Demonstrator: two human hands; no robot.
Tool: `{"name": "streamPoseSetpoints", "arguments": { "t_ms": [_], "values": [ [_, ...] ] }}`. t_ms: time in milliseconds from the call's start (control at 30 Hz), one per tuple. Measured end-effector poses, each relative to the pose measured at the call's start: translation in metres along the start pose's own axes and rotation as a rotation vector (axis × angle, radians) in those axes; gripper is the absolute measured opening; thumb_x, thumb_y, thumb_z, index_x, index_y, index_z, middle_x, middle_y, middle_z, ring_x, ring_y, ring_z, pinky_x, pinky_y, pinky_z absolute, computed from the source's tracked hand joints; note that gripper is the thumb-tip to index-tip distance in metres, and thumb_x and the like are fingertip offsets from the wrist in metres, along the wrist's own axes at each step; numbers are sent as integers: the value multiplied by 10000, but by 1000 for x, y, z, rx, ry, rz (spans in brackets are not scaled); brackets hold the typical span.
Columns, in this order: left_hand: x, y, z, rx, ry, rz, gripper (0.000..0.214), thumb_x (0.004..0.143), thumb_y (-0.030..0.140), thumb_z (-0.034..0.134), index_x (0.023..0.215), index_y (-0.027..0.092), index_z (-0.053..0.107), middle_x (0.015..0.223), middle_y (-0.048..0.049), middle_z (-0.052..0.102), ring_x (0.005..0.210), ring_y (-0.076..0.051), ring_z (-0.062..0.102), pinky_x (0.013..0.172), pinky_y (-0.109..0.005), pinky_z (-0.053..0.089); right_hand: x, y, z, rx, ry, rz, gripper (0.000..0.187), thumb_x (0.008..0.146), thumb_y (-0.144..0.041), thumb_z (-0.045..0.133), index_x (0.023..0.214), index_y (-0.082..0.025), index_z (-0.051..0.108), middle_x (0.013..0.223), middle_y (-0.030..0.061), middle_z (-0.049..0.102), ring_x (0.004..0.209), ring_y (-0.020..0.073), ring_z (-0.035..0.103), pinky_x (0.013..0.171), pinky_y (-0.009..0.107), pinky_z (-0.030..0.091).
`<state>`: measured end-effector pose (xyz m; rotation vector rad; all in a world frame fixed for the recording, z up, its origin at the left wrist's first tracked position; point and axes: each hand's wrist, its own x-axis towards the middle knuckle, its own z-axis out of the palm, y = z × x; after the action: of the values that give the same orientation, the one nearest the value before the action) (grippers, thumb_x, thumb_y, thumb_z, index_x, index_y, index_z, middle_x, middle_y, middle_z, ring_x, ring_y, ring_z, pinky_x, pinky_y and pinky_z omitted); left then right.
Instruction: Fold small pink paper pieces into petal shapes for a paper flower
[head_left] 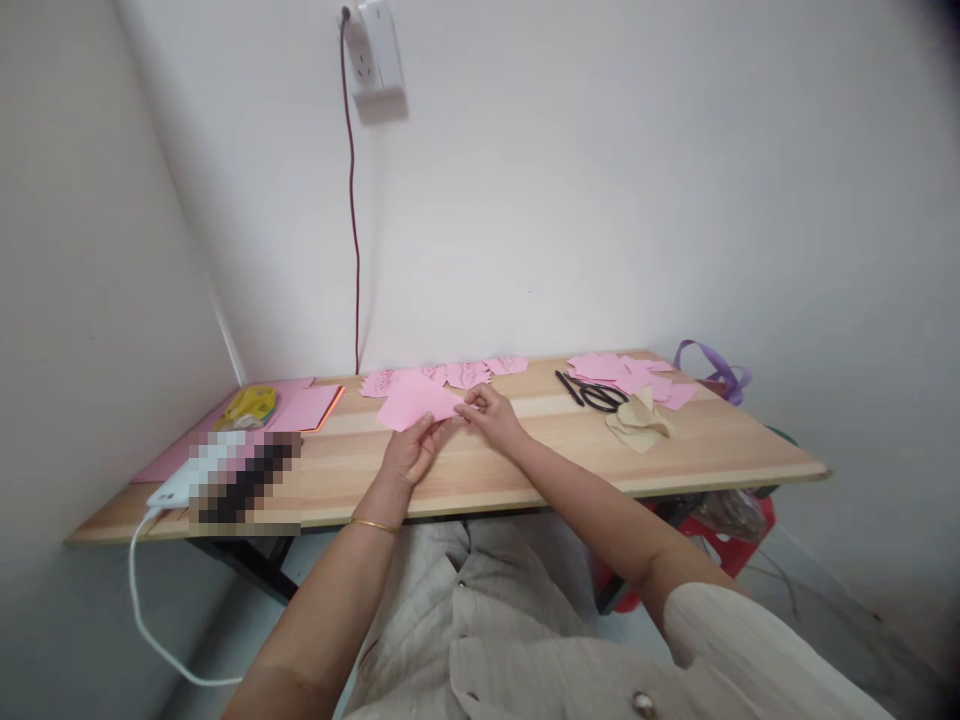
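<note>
A plain pink sheet of paper (pixel 416 402) is held above the wooden table by both hands. My left hand (pixel 411 450) pinches its lower edge, thumb on top. At the sheet's right corner, the fingertips of my right hand (pixel 491 415) are closed on the paper. Just behind lie several pink paper pieces with dark drawn marks (pixel 469 375), partly covered by the held sheet. To the right of my hands are black-handled scissors (pixel 602 398) and a black pen (pixel 569 388).
Pink paper scraps (pixel 622 370) and a crumpled beige piece (pixel 639 422) lie on the table's right. At left are pink sheets (pixel 304 408), a yellow packet (pixel 247 408) and a white power strip (pixel 176 485) with a cable. A wall (pixel 525 200) borders the table's back.
</note>
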<state>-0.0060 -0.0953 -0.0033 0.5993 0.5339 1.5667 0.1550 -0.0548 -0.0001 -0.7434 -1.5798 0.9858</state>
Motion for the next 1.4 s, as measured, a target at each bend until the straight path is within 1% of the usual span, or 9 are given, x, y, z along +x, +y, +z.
{"name": "streamPoseSetpoints", "arguments": {
  "t_ms": [100, 167, 300, 433, 767, 933, 1133, 1300, 1400],
  "values": [
    [0, 4, 1, -32, 26, -18, 359, 754, 9, 617, 1089, 138, 612, 1033, -92, 714, 962, -194, 675, 985, -389, 480, 0, 0, -2, 104, -89, 24, 397, 671, -396, 731, 970, -205, 551, 732, -19, 605, 649, 125, 580, 643, 255, 459],
    [-1, 7, 2, -52, 30, -23, 346, 773, 12, 596, 1095, 137, 606, 1047, -98, 711, 973, -189, 672, 981, -376, 483, 1, -1, -4, 107, -122, 21, 406, 673, -396, 730, 993, -194, 582, 773, -3, 627, 674, 126, 590, 664, 256, 466],
    [-1, 9, 3, -68, 41, -21, 294, 787, 15, 581, 1051, 141, 615, 998, -89, 723, 953, -185, 677, 976, -379, 488, 1, -2, -7, 19, -145, 24, 319, 727, -446, 682, 885, -175, 624, 704, 7, 637, 637, 130, 584, 612, 249, 458],
    [0, 6, 0, -57, 42, -8, 253, 758, 3, 610, 978, 127, 634, 951, -85, 727, 920, -188, 684, 967, -381, 495, 0, -1, -5, 12, -122, 40, 318, 756, -490, 645, 787, -177, 597, 659, 12, 636, 590, 130, 587, 584, 251, 466],
    [3, 2, -2, -28, 79, -36, 201, 752, 0, 614, 911, 121, 636, 852, -65, 732, 804, -177, 699, 946, -397, 507, -3, -4, -3, -58, -104, 33, 337, 754, -515, 637, 752, -182, 586, 561, -11, 596, 502, 116, 547, 516, 236, 425],
    [6, 3, -4, -49, 78, -46, 194, 762, 12, 614, 921, 122, 628, 876, -75, 732, 845, -183, 699, 941, -385, 513, -4, -7, -3, -72, -107, 31, 334, 753, -508, 641, 708, -184, 572, 552, -17, 570, 497, 112, 520, 510, 238, 409],
    [4, 4, -4, -83, 96, -24, 200, 760, 17, 622, 918, 139, 628, 869, -62, 732, 875, -177, 693, 948, -385, 509, -4, -8, -5, -99, -146, 8, 343, 769, -524, 617, 779, -181, 608, 572, -17, 577, 524, 119, 520, 535, 245, 407],
    [5, 3, -4, 12, 47, -58, 198, 749, 20, 639, 933, 94, 646, 864, -102, 729, 812, -177, 698, 907, -365, 529, -4, -7, -5, -169, -95, -27, 347, 791, -534, 589, 747, -190, 590, 563, -19, 561, 504, 117, 498, 527, 244, 386],
    [6, 1, -5, 51, 66, -64, 180, 752, 23, 634, 923, 81, 647, 837, -111, 729, 767, -177, 700, 868, -351, 545, -5, -8, -6, -228, -98, -67, 344, 813, -525, 569, 736, -190, 590, 562, -17, 552, 507, 117, 490, 536, 245, 379]
  ]
}}
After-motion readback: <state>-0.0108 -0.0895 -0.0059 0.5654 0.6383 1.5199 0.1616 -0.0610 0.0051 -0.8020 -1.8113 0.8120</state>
